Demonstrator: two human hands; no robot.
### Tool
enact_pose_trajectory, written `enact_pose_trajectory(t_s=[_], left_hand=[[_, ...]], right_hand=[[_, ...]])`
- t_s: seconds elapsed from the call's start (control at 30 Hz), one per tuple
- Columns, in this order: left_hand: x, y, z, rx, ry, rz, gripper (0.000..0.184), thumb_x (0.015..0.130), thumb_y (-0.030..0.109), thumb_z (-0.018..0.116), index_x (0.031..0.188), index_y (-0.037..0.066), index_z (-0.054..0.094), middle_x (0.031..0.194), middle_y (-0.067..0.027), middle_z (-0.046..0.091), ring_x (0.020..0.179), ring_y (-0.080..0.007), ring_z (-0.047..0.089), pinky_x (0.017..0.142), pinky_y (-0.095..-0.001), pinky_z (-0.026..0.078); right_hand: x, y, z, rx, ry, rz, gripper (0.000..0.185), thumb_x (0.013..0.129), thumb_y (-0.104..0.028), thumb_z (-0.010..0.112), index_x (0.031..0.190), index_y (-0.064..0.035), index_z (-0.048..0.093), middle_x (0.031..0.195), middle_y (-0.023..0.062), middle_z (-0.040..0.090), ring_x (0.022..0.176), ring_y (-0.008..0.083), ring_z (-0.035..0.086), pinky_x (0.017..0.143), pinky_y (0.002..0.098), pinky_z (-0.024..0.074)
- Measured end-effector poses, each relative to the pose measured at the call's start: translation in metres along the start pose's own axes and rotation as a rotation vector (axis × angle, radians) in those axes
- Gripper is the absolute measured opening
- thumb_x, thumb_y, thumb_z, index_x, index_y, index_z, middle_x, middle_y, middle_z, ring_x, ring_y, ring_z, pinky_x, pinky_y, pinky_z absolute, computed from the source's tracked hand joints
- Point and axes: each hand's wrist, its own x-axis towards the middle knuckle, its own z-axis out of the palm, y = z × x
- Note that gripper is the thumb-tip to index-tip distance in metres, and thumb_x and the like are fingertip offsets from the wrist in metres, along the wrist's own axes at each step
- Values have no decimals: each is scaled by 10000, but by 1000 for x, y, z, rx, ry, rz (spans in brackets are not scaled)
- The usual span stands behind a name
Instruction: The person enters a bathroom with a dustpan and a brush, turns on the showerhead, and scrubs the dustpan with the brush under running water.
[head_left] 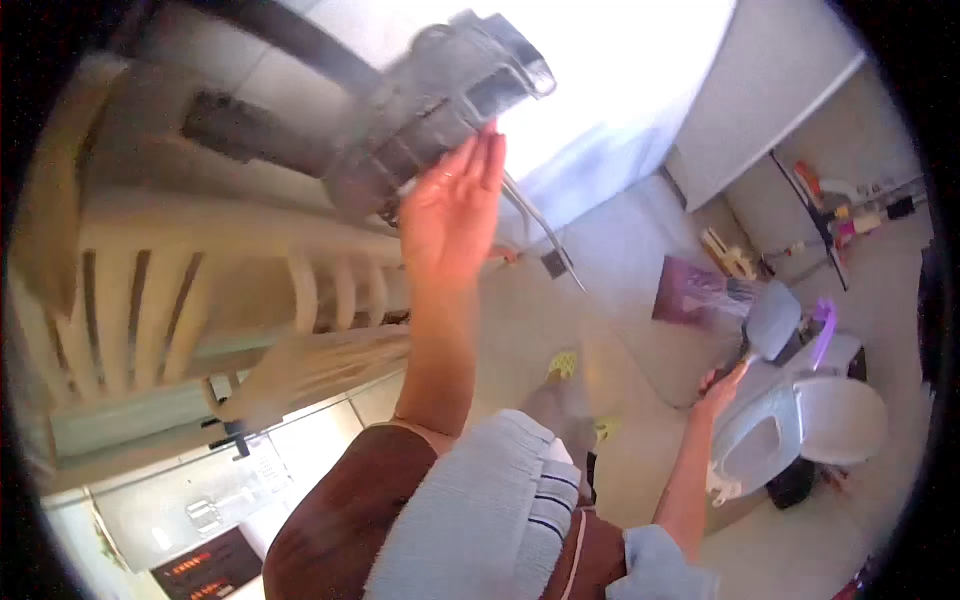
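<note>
Head view: our left hand (452,215) is unclenched and grips nothing, palm showing and fingers stretched together at the lower edge of a grey object (430,110), high in view beside the beige slatted furniture (150,290). Blur keeps us from telling whether the fingertips press on it. Our right hand (718,388) appears wrapped around the handle end of a grey-blue paddle (773,320), out to the right above a pale tub (755,450). We judge it best to keep the left palm flat and light, spreading any pressure along that edge, and the right wrist steady, so the paddle stays clear of the tub and the purple strip (825,330).
</note>
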Motion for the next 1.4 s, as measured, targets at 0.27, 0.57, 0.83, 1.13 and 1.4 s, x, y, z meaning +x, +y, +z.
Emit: enact_pose_trajectory(t_s=[0.27,0.57,0.83,1.13,1.4], left_hand=[[-1,-4,-7,75,-169,-21,235,833,20,460,1034,-88,514,1209,-176,456,1189,-278,369,1048,-405,255],[-96,-15,-142,241,78,-774,254,859,186,528,1050,18,527,1039,-94,576,864,-160,563,734,-268,465],[-162,10,-104,688,95,-620,222,867,156,499,1050,37,535,1001,-86,587,847,-156,565,735,-269,465],[-165,80,-134,641,162,-316,151,843,93,484,961,31,555,884,-87,599,742,-159,573,660,-265,473],[-161,81,-142,538,255,-268,142,822,52,490,951,42,549,867,-82,599,739,-180,575,637,-284,474]], right_hand=[[6,3,-13,-106,-138,-194,441,868,-503,434,758,-78,483,533,-6,428,417,77,372,378,216,296],[-151,-255,142,245,-764,-739,287,865,-187,518,1100,-28,471,796,21,510,690,116,485,612,244,408],[-265,-443,285,182,-1219,-1127,373,883,-193,503,1172,-17,347,957,108,478,964,203,516,895,346,438],[-301,-476,349,-8,-1275,-1299,481,863,-299,543,1186,-28,312,961,141,510,922,207,554,867,348,455],[-302,-470,356,-54,-1110,-1356,446,852,-266,556,1134,-8,327,930,185,541,881,251,590,797,359,511]])
